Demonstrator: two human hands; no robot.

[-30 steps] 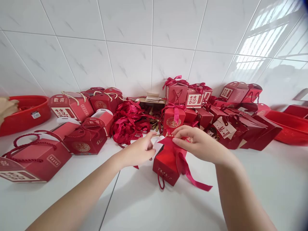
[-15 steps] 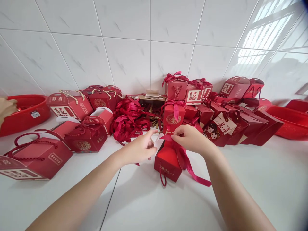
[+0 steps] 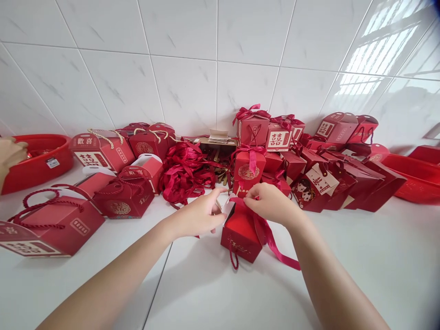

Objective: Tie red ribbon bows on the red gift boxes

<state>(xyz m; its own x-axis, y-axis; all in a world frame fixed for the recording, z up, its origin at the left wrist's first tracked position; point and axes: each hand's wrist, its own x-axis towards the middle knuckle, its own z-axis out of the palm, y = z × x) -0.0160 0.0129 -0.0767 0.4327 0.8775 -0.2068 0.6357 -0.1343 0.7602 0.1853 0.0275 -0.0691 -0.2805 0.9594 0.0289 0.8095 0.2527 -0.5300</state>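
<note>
A small red gift box (image 3: 240, 234) stands on the white counter in front of me, with a dark red ribbon (image 3: 275, 245) trailing from its top to the right. My left hand (image 3: 199, 214) pinches the ribbon and a white flap at the box's upper left. On the upper right, my right hand (image 3: 271, 202) is closed on the ribbon over the top of the box. Both hands touch the box top.
Many red gift boxes (image 3: 252, 167) are stacked along the tiled wall, with a heap of loose red ribbons (image 3: 185, 172) at the middle. Larger handled boxes (image 3: 51, 224) lie at left. Red basins (image 3: 37, 158) sit at both ends. Another person's hand (image 3: 8, 153) shows at the left edge.
My hands and the box have stayed almost in place; the fingers have shifted slightly on the ribbon at the box top. The view has moved a little.
</note>
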